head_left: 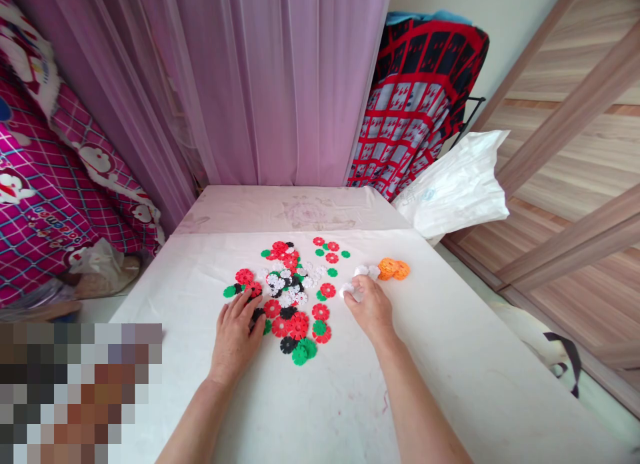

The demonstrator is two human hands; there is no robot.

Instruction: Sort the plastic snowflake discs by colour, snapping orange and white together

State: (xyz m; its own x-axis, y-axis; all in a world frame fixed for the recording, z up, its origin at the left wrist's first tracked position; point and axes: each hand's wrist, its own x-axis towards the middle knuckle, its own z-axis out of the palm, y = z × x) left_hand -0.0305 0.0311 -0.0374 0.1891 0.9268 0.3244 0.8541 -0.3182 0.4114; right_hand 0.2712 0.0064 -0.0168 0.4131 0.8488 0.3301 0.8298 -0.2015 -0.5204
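A loose spread of flower-shaped plastic snowflake discs lies on the white-covered table: red discs (299, 325), green discs (301, 351), black discs (287, 345) and white discs (277, 284). My left hand (236, 334) rests at the left edge of the spread, fingers apart, its tips over red and black discs. To the right of the pile, my right hand (373, 309) pinches a white snowflake disc (348, 289) between thumb and fingers. Just beyond those fingers lie more white discs (373, 271), touching a small heap of orange discs (389, 269).
The table (450, 384) reaches back to a purple curtain (300, 84). A white plastic bag (455, 184) stands off its far right corner. Pink patterned fabric (75, 164) hangs at left, and wooden panels (570, 157) line the right. A pixelated patch covers the lower left.
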